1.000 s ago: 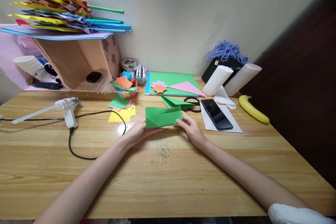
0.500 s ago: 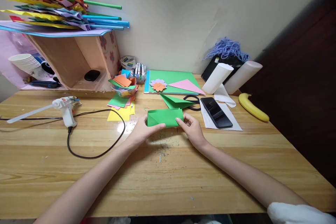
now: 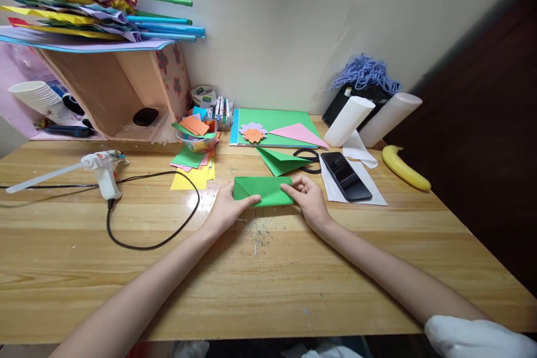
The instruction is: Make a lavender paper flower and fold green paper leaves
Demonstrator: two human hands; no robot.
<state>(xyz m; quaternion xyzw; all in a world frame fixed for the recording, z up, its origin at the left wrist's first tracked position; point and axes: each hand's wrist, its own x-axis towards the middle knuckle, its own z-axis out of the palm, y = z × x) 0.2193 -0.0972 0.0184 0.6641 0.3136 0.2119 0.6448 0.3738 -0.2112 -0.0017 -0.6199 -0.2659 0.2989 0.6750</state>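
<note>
A folded sheet of green paper (image 3: 268, 190) is held between my two hands over the middle of the table. My left hand (image 3: 229, 207) grips its left end, thumb lying across the front face. At the other end, my right hand (image 3: 308, 198) pinches the upper right part between thumb and fingers. A diagonal crease shows on the left of the sheet. The fingers behind the paper are partly hidden. Just beyond it lie another folded green paper (image 3: 280, 162) and black-handled scissors (image 3: 310, 160), whose blades are covered by that paper.
A glue gun (image 3: 104, 176) with a looping black cord stands at left. Paper scraps (image 3: 188, 158) lie behind my left hand. On the right are a phone (image 3: 346, 176) on white paper, a banana (image 3: 405, 168) and paper rolls (image 3: 350, 120). Paper flowers (image 3: 254, 133) rest at the back.
The green paper has turned slightly, its front face now flatter and its top edges closer together. Both hands keep their hold on it. The whole view has shifted a little.
</note>
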